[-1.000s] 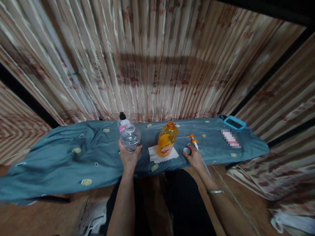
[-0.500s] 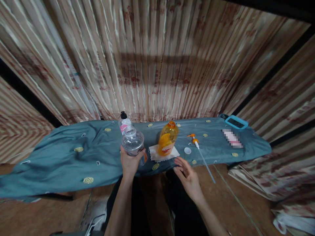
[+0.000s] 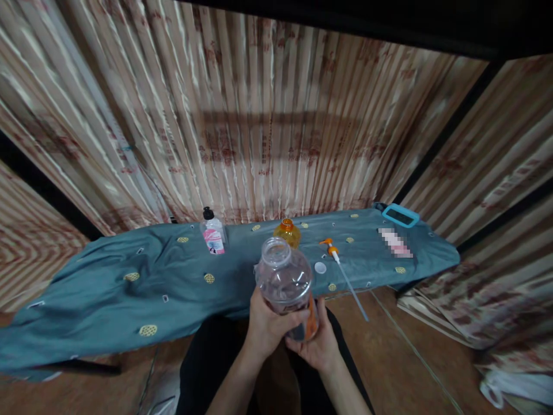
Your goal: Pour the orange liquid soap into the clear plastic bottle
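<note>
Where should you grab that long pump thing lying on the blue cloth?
Probably by the orange head of the pump, from above. It lies flat on the blue cloth, and its thin tube overhangs the near edge, so the thicker head is likely the steadier part to pinch.

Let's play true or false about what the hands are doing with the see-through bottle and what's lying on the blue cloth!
1. Both hands hold the clear bottle. True: the left hand and the right hand wrap its lower part.
2. The clear bottle has a cap on. False: its mouth is open.
3. The orange pump is screwed into the orange bottle. False: it lies loose on the blue cloth.
4. A small white cap lies beside the pump. True.
5. The small bottle with the pink label lies on its side. False: it stands upright.
</note>
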The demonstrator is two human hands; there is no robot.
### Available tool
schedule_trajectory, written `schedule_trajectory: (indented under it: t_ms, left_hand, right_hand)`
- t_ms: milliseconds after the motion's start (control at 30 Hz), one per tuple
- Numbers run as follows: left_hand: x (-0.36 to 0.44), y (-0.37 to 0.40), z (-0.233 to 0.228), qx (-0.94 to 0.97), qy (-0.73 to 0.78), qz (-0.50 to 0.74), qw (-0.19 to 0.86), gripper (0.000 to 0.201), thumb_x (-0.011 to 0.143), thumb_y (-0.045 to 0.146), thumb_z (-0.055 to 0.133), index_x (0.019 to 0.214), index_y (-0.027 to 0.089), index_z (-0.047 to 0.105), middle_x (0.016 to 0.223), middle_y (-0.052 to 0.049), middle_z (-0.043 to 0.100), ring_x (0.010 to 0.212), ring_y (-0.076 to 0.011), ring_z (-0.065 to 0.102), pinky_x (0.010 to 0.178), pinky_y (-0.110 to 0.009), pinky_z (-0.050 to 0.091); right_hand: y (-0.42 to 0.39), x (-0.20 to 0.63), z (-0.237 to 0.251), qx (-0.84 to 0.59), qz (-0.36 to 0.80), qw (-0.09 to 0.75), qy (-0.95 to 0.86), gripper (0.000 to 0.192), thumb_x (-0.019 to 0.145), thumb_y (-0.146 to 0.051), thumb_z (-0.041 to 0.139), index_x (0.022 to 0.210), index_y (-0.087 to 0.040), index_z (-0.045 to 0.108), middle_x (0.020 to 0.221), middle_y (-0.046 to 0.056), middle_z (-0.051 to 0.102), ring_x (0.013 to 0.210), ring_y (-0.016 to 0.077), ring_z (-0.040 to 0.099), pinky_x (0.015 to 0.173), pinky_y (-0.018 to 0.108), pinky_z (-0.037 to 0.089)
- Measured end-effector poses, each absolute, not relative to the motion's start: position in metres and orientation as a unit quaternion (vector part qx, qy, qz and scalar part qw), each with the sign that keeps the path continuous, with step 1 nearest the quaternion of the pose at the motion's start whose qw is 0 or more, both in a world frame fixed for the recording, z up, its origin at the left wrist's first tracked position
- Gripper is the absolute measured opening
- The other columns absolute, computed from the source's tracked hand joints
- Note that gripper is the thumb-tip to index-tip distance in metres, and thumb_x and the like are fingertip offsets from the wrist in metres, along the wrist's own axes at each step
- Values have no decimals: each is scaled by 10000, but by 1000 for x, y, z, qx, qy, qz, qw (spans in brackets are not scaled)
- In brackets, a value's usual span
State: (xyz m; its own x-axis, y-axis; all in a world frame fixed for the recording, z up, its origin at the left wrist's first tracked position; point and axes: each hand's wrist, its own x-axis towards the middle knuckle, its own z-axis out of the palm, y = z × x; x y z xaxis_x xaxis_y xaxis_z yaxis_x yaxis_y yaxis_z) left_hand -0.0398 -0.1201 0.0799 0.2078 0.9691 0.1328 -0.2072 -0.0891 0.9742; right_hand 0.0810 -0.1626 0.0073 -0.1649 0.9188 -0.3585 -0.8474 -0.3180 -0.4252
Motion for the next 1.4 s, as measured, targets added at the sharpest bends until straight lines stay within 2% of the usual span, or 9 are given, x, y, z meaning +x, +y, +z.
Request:
schedule_trajectory:
  t_ms: [100,233,333,433,500,633,767,967,1400]
  left_hand:
    - [-27,-125,85,555,316,480,601,577,470,345,866,952,125,638,953,-110,728,880,-273,694,860,-418,562]
    - [-14,-125,85,570,261,445,639,584,485,410,881,938,127,645,945,-110,719,1008,-310,660,949,-457,522]
    - [-15,-118,76,586,209,469,627,762,525,536,845,1141,156,606,1152,-132,675,1170,-339,585,1032,-473,468]
    - [-23,-97,65,570,187,575,557,789,761,674,581,1393,234,412,1449,-118,468,1368,-316,408,1130,-470,362]
    - [-27,-75,57,577,248,621,470,736,822,589,567,1438,269,323,1511,-100,384,1429,-289,314,1173,-478,280]
    - [-20,-26,38,611,394,578,371,1126,537,453,861,1456,208,260,1565,-162,248,1466,-351,189,1206,-520,155]
    - [-4,2,12,620,401,530,416,1180,425,357,903,1427,224,296,1505,-167,359,1416,-369,315,1166,-528,270]
    - [0,8,-11,643,378,505,435,770,607,276,804,1294,221,461,1229,-93,626,1137,-269,602,1012,-446,466]
    - [-4,3,-17,668,400,509,367,613,703,339,739,1252,201,503,1225,-109,604,1170,-292,572,1036,-511,437]
  right_hand:
    - [-171,86,6,-299,741,601,-25,538,357,-602,866,742,-247,744,722,22,738,541,175,660,410,282,529]
    - [-180,94,9,-314,700,641,11,458,309,-493,907,645,-237,730,639,14,715,500,171,647,388,262,515]
    - [-185,100,13,-308,678,667,17,445,341,-464,910,691,-244,746,705,46,729,571,185,668,455,261,531]
    - [-189,106,15,-298,677,673,11,514,380,-494,892,795,-222,760,851,139,728,654,247,677,460,247,489]
    - [-190,110,15,-292,676,676,10,578,413,-503,880,899,-218,755,945,174,713,703,274,678,478,242,480]
    - [-190,118,10,-287,652,701,13,615,537,-492,838,1075,-222,712,1016,178,700,791,300,683,551,266,522]
    - [-186,130,6,-287,641,712,27,527,597,-466,817,1032,-183,725,1070,211,687,857,327,684,605,287,553]
    - [-177,145,4,-308,623,717,61,480,535,-369,873,968,-204,749,1026,173,712,840,353,691,605,309,569]
    - [-177,143,3,-345,586,732,39,365,668,-400,790,989,-234,740,1033,142,721,859,348,698,620,302,574]
